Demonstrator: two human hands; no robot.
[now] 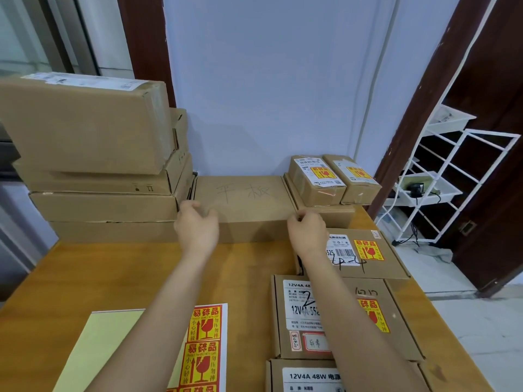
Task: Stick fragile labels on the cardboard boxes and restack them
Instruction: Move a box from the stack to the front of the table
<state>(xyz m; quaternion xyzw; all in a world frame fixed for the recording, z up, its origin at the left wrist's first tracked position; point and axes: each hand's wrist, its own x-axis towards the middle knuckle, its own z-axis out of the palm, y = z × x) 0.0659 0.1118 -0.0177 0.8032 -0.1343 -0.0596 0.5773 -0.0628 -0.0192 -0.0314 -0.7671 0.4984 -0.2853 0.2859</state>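
Observation:
A flat cardboard box with handwritten characters (243, 199) lies at the back of the wooden table (113, 273). My left hand (196, 224) hovers at its front left corner, fingers spread, holding nothing. At its front right corner is my right hand (307, 229), fingers curled by the edge; whether it grips the box I cannot tell. A sheet of red-and-yellow fragile labels (205, 346) lies near me. Labelled boxes sit on the right: one (368, 253) by my right wrist, another (368, 315) under my forearm, and two small ones (317, 179) (356, 179) at the back.
A tall stack of larger unlabelled cardboard boxes (93, 154) stands at the back left, against the flat box. A yellow backing sheet (107, 343) lies beside the labels. Another box (308, 377) is at the bottom edge. A white wire rack (441, 179) stands right of the table.

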